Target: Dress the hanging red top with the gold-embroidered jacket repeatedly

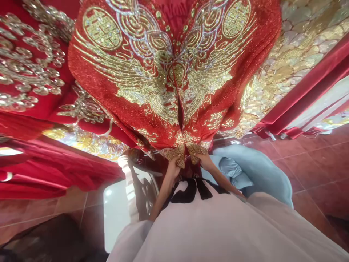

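A red embroidered jacket (152, 109) with gold birds, round medallions and beading hangs in front of me. Its front edges meet at the chest and part into a narrow slit lower down. My left hand (173, 168) grips the gold-trimmed hem corner on the left of the slit, thumb on top. On the other side, my right hand (204, 160) pinches the matching hem corner. Both hands are close together near my waist, and the fingers beneath the cloth are hidden.
Beaded red garments (29, 62) hang at left, and a gold sequined garment (294, 62) hangs at right. A white chair (117, 214) stands by my left side. A light blue rounded seat (261, 171) with crumpled blue cloth is at right, on red floor tiles (313, 163).
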### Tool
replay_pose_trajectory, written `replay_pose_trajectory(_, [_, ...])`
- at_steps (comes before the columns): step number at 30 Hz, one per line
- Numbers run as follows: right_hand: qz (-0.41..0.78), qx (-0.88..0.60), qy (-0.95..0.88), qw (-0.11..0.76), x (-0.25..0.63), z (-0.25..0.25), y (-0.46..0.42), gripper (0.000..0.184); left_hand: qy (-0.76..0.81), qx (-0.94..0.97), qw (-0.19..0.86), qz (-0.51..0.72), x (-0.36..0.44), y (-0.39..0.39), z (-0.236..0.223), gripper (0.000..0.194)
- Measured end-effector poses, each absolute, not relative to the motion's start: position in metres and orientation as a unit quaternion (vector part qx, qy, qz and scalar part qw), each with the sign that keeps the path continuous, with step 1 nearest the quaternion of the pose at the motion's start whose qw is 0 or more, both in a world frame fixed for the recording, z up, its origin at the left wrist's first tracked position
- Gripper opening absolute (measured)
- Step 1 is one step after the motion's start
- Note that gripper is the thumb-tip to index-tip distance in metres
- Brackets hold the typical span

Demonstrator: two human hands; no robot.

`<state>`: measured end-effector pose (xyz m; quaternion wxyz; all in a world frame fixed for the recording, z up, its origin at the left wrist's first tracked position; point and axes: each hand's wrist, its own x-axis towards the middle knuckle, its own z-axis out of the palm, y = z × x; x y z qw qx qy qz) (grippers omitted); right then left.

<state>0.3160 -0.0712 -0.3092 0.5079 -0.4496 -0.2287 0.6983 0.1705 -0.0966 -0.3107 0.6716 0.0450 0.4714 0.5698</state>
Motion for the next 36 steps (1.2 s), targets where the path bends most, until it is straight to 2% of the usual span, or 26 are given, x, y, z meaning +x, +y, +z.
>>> replay_pose_trajectory(5, [0.685, -0.441, -0.238, 0.529, 0.305, -0.292, -0.072, 0.041, 0.455, 0.075, 0.673, 0.578, 0.175, -0.092, -0.303, 0.031])
replay_pose_trajectory(15, [0.685, -0.423, -0.248, 0.539, 0.296, -0.278, -0.075, 0.055, 0.45, 0.083, 0.625, 0.633, 0.184, -0.094, -0.299, 0.05])
replay_pose_trajectory(22, [0.671, -0.444, -0.215, 0.554, 0.288, -0.282, -0.08, 0.047, 0.46, 0.09, 0.615, 0.634, 0.185, -0.096, -0.299, 0.044])
replay_pose_trajectory(29, [0.665, -0.448, -0.228, 0.552, 0.286, -0.28, -0.079, 0.053, 0.463, 0.09, 0.603, 0.643, 0.189, -0.094, -0.297, 0.046])
replay_pose_trajectory(36, [0.665, -0.456, -0.206, 0.554, 0.286, -0.276, -0.08, 0.045, 0.455, 0.109, 0.595, 0.653, 0.192, -0.097, -0.299, 0.047])
